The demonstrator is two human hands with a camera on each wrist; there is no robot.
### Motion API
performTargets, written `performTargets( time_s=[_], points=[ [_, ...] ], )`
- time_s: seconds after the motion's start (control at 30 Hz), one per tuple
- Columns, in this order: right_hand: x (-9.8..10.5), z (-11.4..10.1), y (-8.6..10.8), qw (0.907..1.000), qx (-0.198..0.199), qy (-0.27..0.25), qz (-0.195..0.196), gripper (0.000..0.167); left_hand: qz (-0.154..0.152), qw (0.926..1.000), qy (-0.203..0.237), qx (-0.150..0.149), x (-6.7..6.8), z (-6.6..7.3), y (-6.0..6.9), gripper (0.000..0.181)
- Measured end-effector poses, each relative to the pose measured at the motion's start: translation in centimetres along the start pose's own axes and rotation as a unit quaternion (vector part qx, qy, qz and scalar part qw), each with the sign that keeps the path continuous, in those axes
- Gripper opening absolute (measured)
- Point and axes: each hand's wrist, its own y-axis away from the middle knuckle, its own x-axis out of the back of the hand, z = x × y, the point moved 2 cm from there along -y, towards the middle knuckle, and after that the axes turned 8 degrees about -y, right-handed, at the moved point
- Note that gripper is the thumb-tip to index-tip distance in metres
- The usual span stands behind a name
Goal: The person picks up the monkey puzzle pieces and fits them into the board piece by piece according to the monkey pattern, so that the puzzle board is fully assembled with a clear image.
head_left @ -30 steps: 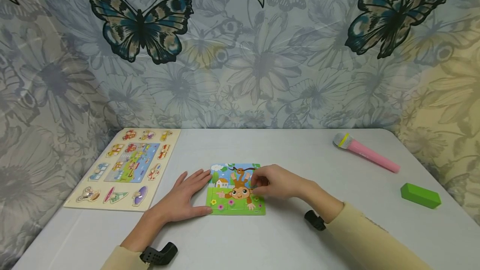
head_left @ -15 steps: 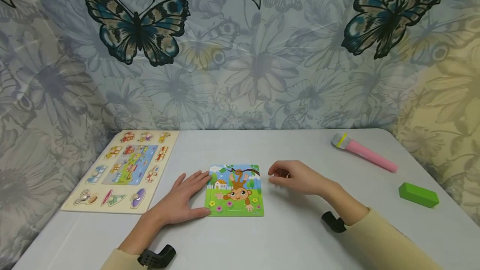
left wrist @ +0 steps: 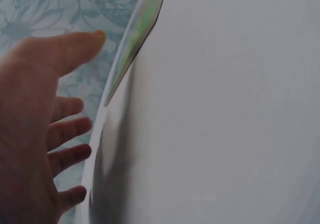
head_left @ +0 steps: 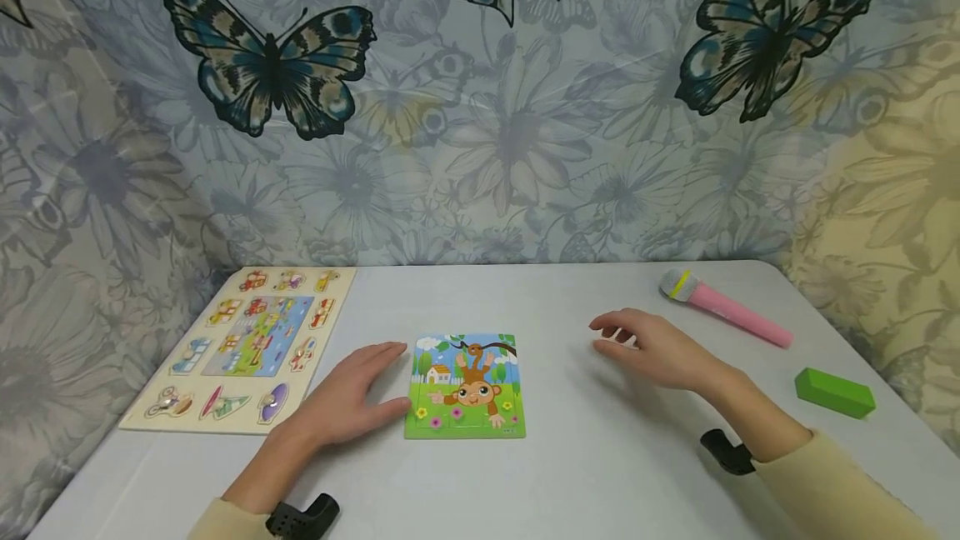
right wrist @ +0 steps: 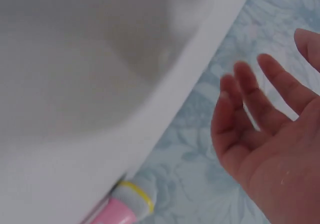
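Observation:
A small square jigsaw puzzle (head_left: 467, 387) with a monkey hanging from a branch lies flat on the table, its picture whole. My left hand (head_left: 341, 398) hovers just left of it, fingers stretched out and thumb apart, holding nothing; in the left wrist view this hand (left wrist: 35, 119) has a slim gap to the puzzle's edge (left wrist: 137, 39). Well to the right of the puzzle, my right hand (head_left: 663, 352) is raised over the table with loosely bent fingers. The right wrist view has that hand (right wrist: 275, 129) with nothing in its palm.
A larger wooden board (head_left: 161, 419) with vehicle and toy pictures lies at the left. At the back right rests a pink toy microphone (head_left: 735, 312), with a green block (head_left: 835, 392) nearer the right edge. Behind the white table (head_left: 570, 482) hangs a butterfly-patterned cloth (head_left: 517, 132).
My right hand has come away from the puzzle and moved right. The left hand has drawn back slightly left, off the puzzle's edge. The puzzle stays in place.

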Motion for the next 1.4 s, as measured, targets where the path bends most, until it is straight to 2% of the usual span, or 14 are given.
performTargets(
  time_s=[0.13, 0.33, 0.53, 0.77, 1.07, 1.4],
  points=[
    [0.9, 0.2, 0.6, 0.9989, -0.012, 0.038, 0.023, 0.038, 0.005, 0.9995, -0.027, 0.016, 1.0, -0.3, -0.1, 0.075],
    [1.7, 0.4, 1.0, 0.9951, 0.002, 0.082, 0.055, 0.044, 0.023, 0.9981, -0.058, 0.004, 2.5, -0.5, -0.4, 0.073],
    [2.1, 0.5, 1.3, 0.9832, 0.003, 0.162, 0.085, 0.052, 0.049, 0.9954, -0.083, -0.002, 3.4, -0.7, -0.7, 0.073],
    [2.2, 0.9, 2.0, 0.9706, 0.0, 0.222, 0.094, 0.06, 0.065, 0.9891, -0.131, 0.021, 3.8, -0.8, -0.3, 0.078],
    [2.5, 2.0, 2.6, 0.9579, 0.001, 0.264, 0.113, 0.07, 0.062, 0.9796, -0.187, 0.041, 4.1, -1.4, 0.3, 0.081],
    [2.7, 2.1, 3.1, 0.9592, -0.024, 0.261, 0.105, 0.079, 0.058, 0.9779, -0.195, 0.047, 4.2, -1.7, 0.4, 0.083]
  ],
)
